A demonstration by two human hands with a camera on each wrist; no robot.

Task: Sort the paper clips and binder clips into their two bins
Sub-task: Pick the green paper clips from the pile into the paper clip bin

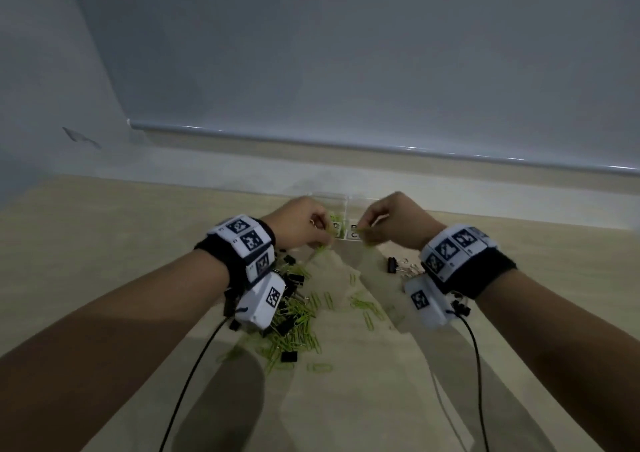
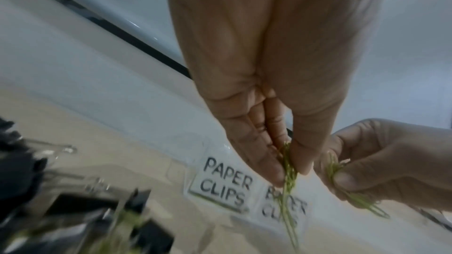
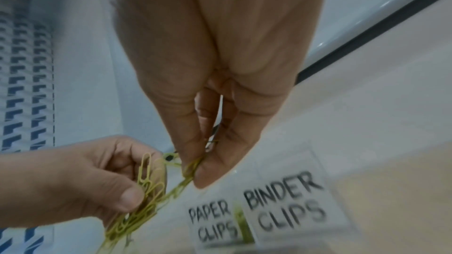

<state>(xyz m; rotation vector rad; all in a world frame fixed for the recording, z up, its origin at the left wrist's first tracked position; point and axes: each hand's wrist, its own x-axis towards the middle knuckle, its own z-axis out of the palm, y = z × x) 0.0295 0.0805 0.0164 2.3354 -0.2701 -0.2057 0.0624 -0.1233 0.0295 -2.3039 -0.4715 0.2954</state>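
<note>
Paper clips (image 1: 298,316) mostly still litter the worktop (image 1: 104,243) among binder clips (image 1: 289,356); both hands, left hand (image 1: 298,224) and right hand (image 1: 398,219), pinch tangled green bunches before the bins (image 1: 341,205). Risk: linked strands snag, drop, or land in BINDER CLIPS.

We see a pale wood-grain worktop (image 1: 346,399) carrying a loose scatter of green paper clips (image 1: 304,316) mixed with black binder clips (image 1: 289,356), and two clear labelled bins (image 1: 343,209) at its far edge.
</note>
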